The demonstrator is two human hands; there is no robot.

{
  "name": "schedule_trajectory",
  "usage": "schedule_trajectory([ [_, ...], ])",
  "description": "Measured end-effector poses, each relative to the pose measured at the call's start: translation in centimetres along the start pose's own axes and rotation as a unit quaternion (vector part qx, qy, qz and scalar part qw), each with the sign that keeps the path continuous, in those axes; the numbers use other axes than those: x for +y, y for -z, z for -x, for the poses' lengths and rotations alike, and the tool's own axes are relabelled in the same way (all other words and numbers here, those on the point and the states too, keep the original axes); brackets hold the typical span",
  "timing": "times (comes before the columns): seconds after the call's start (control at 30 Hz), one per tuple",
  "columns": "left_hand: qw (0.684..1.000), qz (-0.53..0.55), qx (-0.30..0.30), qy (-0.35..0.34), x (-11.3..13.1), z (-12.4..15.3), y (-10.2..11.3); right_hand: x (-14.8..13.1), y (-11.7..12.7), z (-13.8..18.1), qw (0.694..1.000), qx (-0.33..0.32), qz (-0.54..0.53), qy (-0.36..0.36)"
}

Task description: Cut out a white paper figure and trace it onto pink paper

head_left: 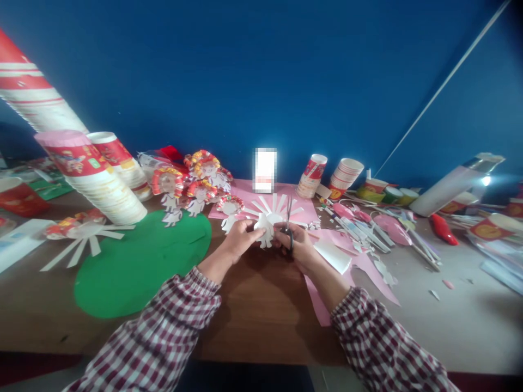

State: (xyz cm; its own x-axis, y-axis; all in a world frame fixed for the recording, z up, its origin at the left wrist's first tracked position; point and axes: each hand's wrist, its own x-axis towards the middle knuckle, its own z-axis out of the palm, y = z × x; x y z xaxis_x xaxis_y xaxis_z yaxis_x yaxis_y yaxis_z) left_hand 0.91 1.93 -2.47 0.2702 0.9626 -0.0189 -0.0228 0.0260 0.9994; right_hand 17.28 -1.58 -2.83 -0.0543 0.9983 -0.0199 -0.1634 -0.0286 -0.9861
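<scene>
My left hand (240, 235) pinches a small white paper cut-out figure (265, 228) above the brown table (253, 305). My right hand (297, 244) grips dark-handled scissors (288, 218), blades pointing up and away, right beside the figure. Just behind both hands lies a white paper cup cut into a fan of strips (273, 207) on pink paper (261, 201). Both sleeves are red-and-white checked.
A green paper circle (139, 267) lies at left, with tilted stacks of paper cups (98, 174) and finished cup dolls (196, 182) behind it. More cups (345, 175), pink scraps (359, 261), sticks and cuttings clutter the right. A blue wall stands behind.
</scene>
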Motion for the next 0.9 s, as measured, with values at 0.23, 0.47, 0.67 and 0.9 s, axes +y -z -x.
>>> schedule_trajectory([
  [0.23,0.995,-0.017,0.092,-0.032,0.5,-0.6,1.3,-0.8,-0.1,0.8,0.988,-0.105,0.109,-0.008],
  [0.47,0.988,0.017,0.151,-0.019,0.7,-0.9,1.8,-0.9,-0.3,1.0,0.968,-0.154,0.197,-0.008],
  [0.67,0.991,0.001,0.133,-0.023,0.6,-0.8,1.5,-1.2,-0.4,1.1,0.961,-0.157,0.227,-0.01],
  [0.9,0.991,-0.029,0.133,-0.014,0.7,-0.8,1.4,-1.1,-0.4,1.2,0.959,-0.158,0.236,0.005],
])
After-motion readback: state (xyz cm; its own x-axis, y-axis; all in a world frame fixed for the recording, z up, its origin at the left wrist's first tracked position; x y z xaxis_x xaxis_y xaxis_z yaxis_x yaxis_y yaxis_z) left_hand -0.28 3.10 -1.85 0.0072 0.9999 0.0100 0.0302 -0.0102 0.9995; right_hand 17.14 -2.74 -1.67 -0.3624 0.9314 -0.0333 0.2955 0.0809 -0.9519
